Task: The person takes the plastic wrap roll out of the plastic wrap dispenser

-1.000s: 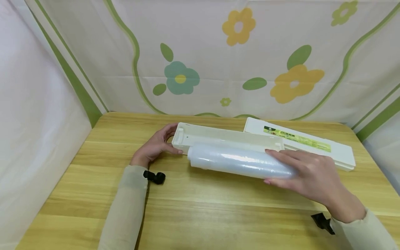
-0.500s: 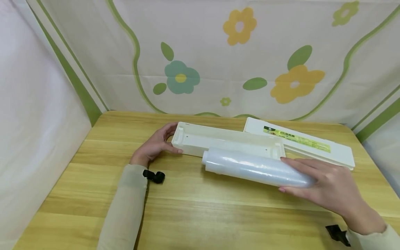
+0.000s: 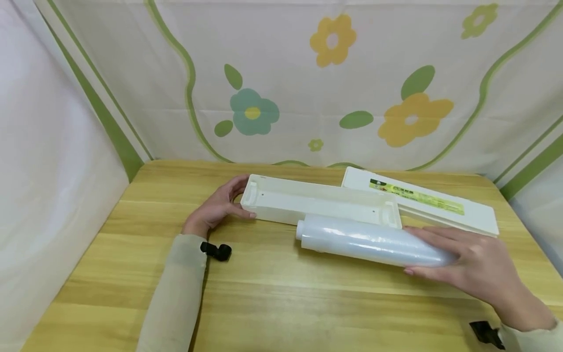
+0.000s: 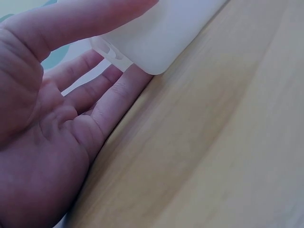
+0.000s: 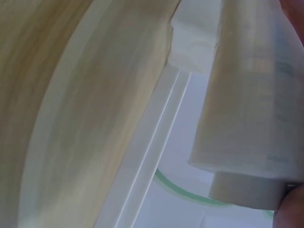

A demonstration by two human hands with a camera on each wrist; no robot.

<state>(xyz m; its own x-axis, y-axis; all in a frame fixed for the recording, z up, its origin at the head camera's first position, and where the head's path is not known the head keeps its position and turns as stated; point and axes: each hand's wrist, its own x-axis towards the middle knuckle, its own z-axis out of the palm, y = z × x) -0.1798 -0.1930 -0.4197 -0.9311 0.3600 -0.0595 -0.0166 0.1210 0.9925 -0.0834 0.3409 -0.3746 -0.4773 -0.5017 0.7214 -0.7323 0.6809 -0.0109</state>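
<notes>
A long open off-white plastic box (image 3: 274, 214) lies on the table, its inside bare. My left hand (image 3: 217, 208) holds the box's left end, thumb along the front wall and fingers behind the end; the left wrist view shows the box's rounded corner (image 4: 159, 47) between them. My right hand (image 3: 481, 259) grips the right end of a thick roll of cling film (image 3: 352, 238), thumb below and fingers over the top. Tilted slightly down to the right, the roll overlaps the box's front right edge in the head view. Its core (image 5: 247, 190) sticks out at the end.
Behind and right of the box lies a long white lid (image 3: 481, 215) with a yellow-green label (image 3: 418, 196). The wooden table (image 3: 281, 303) ends at a flower-printed cloth (image 3: 286, 58) at the back, with more cloth (image 3: 53, 161) at the left.
My right hand has moved the cling film roll right and toward me, away from over the box, so more of the box's inside shows. The left hand and box have stayed put.
</notes>
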